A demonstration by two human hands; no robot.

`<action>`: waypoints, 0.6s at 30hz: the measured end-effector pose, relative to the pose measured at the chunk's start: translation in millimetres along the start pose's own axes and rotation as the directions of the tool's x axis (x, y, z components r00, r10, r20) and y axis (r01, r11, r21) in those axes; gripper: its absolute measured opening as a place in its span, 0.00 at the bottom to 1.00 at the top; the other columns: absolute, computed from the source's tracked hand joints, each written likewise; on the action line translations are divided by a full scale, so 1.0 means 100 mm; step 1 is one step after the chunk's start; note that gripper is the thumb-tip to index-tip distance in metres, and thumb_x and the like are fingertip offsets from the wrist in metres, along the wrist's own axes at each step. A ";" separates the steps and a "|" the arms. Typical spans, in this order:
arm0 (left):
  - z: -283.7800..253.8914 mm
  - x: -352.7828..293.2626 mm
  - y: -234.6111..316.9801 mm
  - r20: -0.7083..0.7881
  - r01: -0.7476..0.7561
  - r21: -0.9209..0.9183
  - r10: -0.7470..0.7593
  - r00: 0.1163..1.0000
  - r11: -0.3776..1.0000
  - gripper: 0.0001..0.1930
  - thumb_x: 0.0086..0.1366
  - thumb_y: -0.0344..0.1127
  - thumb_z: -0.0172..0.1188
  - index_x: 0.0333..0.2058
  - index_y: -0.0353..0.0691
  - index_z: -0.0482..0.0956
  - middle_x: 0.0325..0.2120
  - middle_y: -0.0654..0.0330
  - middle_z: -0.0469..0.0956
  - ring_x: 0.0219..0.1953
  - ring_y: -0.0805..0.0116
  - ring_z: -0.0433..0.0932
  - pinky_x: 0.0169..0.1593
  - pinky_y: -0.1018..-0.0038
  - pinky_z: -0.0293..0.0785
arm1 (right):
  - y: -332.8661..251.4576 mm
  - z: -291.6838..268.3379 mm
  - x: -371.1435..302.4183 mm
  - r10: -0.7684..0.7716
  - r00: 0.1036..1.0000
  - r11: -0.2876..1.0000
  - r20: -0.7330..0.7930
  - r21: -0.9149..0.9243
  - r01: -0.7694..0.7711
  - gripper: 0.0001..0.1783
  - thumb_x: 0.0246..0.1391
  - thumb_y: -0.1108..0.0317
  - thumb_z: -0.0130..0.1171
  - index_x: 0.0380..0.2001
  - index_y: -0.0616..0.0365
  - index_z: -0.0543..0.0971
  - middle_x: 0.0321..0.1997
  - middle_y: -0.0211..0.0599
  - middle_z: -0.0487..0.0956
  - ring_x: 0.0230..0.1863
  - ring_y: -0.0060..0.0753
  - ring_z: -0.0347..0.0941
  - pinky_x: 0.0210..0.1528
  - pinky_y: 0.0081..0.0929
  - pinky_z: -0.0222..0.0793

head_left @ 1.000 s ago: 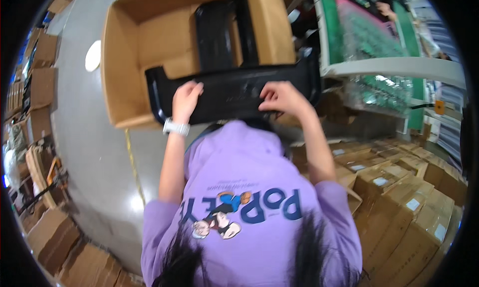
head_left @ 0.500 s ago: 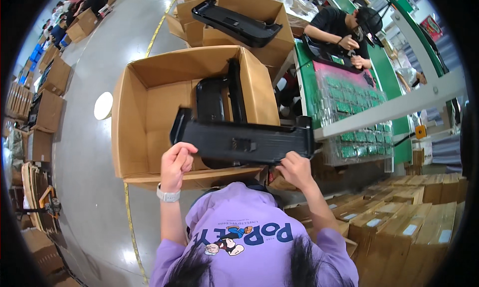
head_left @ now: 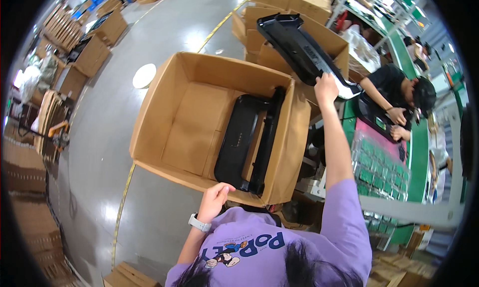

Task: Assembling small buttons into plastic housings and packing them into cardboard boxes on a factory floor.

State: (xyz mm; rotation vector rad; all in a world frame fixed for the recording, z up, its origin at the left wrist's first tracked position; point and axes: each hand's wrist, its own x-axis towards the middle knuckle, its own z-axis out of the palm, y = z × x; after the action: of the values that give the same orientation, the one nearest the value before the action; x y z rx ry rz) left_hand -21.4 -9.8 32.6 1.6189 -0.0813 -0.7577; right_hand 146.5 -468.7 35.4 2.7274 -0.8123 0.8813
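My right hand (head_left: 327, 89), reaching far out, is closed on the near edge of a long black plastic housing (head_left: 305, 50). This housing lies slanted over an open cardboard box (head_left: 341, 45) at the back; whether another one is beneath it I cannot tell. My left hand (head_left: 213, 201), with a pale watch on its wrist, is by the front rim of the nearer large cardboard box (head_left: 164, 107). Its fingers are curled in, and nothing shows in them. Inside that box, against its right side, rest black plastic housings (head_left: 237, 142).
At right, a person (head_left: 396, 90) handles another black housing at a green bench (head_left: 421, 157). Clear trays of green circuit boards (head_left: 381, 165) lie there, beside a white metal frame (head_left: 414, 207). A white round object (head_left: 144, 76) is left of the box; stacked cartons (head_left: 30, 187) line the far left.
The housing I had in both hands over the near box is now at the back right, held by my right hand only. My left hand has let go and dropped toward the front rim. The view has turned.
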 end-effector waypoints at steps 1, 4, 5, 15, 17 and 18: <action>0.03 -0.09 -0.06 -0.024 0.015 -0.005 -0.015 1.000 1.000 0.11 0.67 0.35 0.49 0.33 0.35 0.77 0.13 0.70 0.64 0.18 0.83 0.61 0.22 0.83 0.58 | 0.01 0.16 0.19 -0.060 0.998 0.998 -0.027 0.001 0.060 0.08 0.45 0.64 0.60 0.25 0.56 0.75 0.31 0.36 0.75 0.35 0.40 0.74 0.31 0.35 0.73; 0.11 -0.04 -0.14 -0.170 -0.166 0.273 0.217 0.961 0.948 0.11 0.66 0.35 0.50 0.31 0.34 0.77 0.13 0.71 0.63 0.18 0.84 0.61 0.23 0.83 0.58 | -0.08 0.63 0.57 -0.127 0.991 0.991 0.038 -0.046 0.129 0.02 0.44 0.72 0.55 0.23 0.56 0.76 0.32 0.36 0.75 0.36 0.39 0.75 0.32 0.34 0.74; 0.12 -0.06 -0.16 -0.227 -0.156 0.195 0.200 0.953 0.968 0.11 0.66 0.35 0.50 0.30 0.34 0.77 0.13 0.72 0.63 0.17 0.85 0.60 0.22 0.83 0.57 | -0.14 0.81 0.70 -0.146 0.989 0.989 0.035 -0.035 0.147 0.02 0.44 0.72 0.54 0.23 0.56 0.76 0.32 0.36 0.75 0.36 0.39 0.75 0.33 0.33 0.75; 0.06 -0.26 1.69 0.098 -0.689 -0.237 0.723 0.684 0.684 0.03 0.57 0.25 0.56 0.29 0.34 0.78 0.14 0.66 0.71 0.12 0.75 0.64 0.16 0.81 0.56 | -0.80 0.65 0.38 -0.389 0.841 0.903 -0.376 0.024 0.429 0.15 0.44 0.67 0.54 0.39 0.48 0.73 0.39 0.31 0.71 0.44 0.37 0.68 0.42 0.37 0.64; 0.04 -0.28 2.05 0.251 -0.872 0.181 0.836 0.488 0.455 0.05 0.54 0.21 0.54 0.28 0.36 0.77 0.09 0.69 0.60 0.10 0.78 0.55 0.15 0.81 0.44 | -0.99 0.47 -0.06 -0.488 0.857 0.812 -0.165 0.274 0.515 0.11 0.45 0.66 0.53 0.35 0.49 0.75 0.37 0.35 0.74 0.40 0.38 0.71 0.37 0.35 0.69; 0.17 -0.39 2.31 0.152 -0.758 0.458 0.800 0.581 0.464 0.04 0.54 0.22 0.55 0.27 0.37 0.77 0.08 0.70 0.59 0.09 0.79 0.54 0.14 0.80 0.41 | -1.07 0.50 -0.29 -0.500 0.866 0.792 -0.013 0.397 0.463 0.08 0.47 0.64 0.55 0.32 0.52 0.77 0.32 0.38 0.77 0.35 0.45 0.74 0.36 0.40 0.71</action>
State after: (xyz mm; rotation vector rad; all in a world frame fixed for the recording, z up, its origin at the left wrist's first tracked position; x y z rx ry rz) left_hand 23.3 -55.5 258.3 1.8139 -0.9779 0.0998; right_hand 209.1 -381.5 -20.6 3.1026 0.0965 0.8698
